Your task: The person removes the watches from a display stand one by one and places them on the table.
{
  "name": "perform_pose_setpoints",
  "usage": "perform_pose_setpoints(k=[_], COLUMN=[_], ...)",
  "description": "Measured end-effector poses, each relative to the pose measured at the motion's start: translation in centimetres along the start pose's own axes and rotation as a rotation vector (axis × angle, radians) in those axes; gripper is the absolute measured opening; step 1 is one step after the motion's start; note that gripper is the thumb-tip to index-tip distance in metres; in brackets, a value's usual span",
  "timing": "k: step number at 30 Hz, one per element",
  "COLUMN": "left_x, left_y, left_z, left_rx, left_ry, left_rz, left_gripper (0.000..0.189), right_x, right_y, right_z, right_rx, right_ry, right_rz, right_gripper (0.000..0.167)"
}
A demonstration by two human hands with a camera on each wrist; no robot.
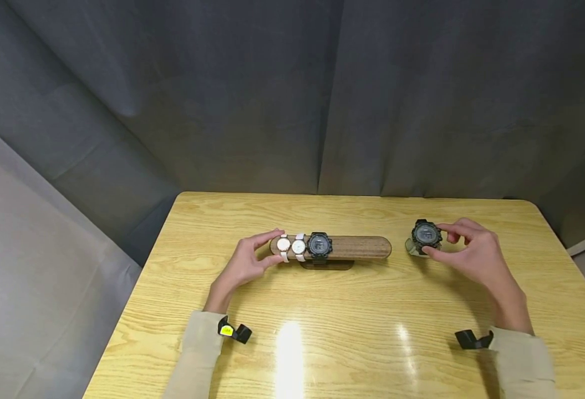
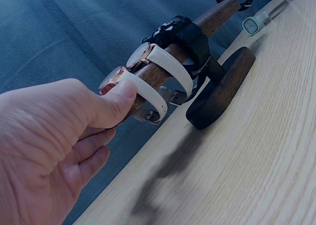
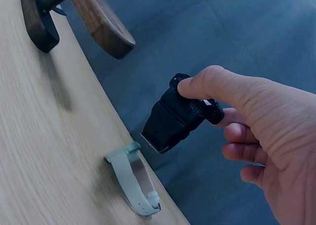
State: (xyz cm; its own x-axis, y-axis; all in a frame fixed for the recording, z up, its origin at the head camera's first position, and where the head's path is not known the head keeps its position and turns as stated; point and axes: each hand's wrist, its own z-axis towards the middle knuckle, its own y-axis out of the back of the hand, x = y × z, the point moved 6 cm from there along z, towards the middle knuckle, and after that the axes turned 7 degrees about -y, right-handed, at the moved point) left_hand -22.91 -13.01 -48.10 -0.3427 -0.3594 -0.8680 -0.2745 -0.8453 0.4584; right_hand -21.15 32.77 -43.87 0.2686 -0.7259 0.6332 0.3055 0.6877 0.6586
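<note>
A wooden watch stand [image 1: 357, 247] carries two white-strapped watches and one black digital watch [image 1: 319, 245]. At its left end my left hand [image 1: 246, 259] pinches the outermost white watch [image 1: 283, 244], thumb on the strap in the left wrist view. Beside that watch sits the second white watch [image 1: 299, 246]. My right hand [image 1: 473, 250] holds another black digital watch [image 3: 170, 118] between thumb and fingers, raised off the table to the right of the stand. Partly hidden beneath it in the head view, a pale green watch [image 3: 129, 178] lies on the table.
The stand's dark base [image 2: 222, 89] rests on the wood-grain table [image 1: 347, 332]. Behind the table's far edge hangs a dark grey curtain [image 1: 252, 100]. A pale curtain or sheet [image 1: 32, 277] hangs at the left.
</note>
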Motion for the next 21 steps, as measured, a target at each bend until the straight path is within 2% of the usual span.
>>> perform_pose_setpoints(k=[3, 6, 9, 15, 21], left_x=[-1.2, -1.4, -0.7, 1.5, 1.8], left_y=[0.2, 0.2, 0.1, -0.1, -0.1], left_z=[-0.2, -0.3, -0.1, 0.2, 0.3], left_rx=[0.002, 0.0, 0.0, 0.0, -0.001], left_ry=[0.0, 0.002, 0.009, 0.0, -0.023], left_rz=[-0.008, -0.01, -0.014, -0.004, 0.002], left_gripper=[0.056, 0.057, 0.056, 0.057, 0.059], right_x=[-0.4, -0.8, -1.2, -2.2, -3.2], right_y=[0.4, 0.7, 0.9, 1.4, 2.0], right_z=[0.0, 0.0, 0.0, -0.1, -0.3], right_rx=[-0.012, -0.016, -0.005, -0.01, 0.005], right_ry=[-0.024, -0.041, -0.071, -0.112, -0.146], right_rz=[-0.002, -0.018, -0.043, -0.054, -0.084], right_gripper=[0.04, 0.04, 0.042, 0.041, 0.042])
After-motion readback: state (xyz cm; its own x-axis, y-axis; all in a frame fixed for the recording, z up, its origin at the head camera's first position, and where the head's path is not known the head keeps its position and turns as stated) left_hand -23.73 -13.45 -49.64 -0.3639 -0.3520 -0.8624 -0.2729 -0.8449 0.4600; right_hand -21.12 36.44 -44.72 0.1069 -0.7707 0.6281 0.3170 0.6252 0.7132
